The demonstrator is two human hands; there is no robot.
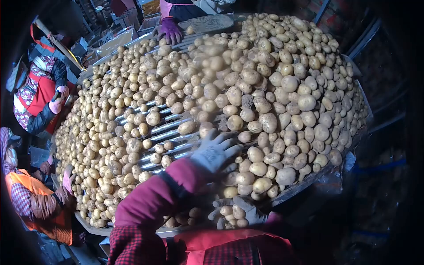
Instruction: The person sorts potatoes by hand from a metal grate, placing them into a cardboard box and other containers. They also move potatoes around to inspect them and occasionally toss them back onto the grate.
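Note:
Many potatoes (pixel 285 84) lie heaped over a slatted metal rack (pixel 172 128). My left hand (pixel 214 152), in a pale grey work glove, reaches across the heap with its fingers spread, touching the potatoes at the edge of a bare patch of slats. Close to my body, my right hand (pixel 251 212), gloved in grey, cups several small potatoes (pixel 234 215) with its fingers curled round them. Dark clods of soil (pixel 247 101) sit among the potatoes ahead of my left hand.
At the far side, another person's purple glove (pixel 170 31) rests by the heap. Two co-workers stand along the left edge, one in a red apron (pixel 44 95), one in an orange vest (pixel 44 198). A metal rim (pixel 304 179) borders the near right side.

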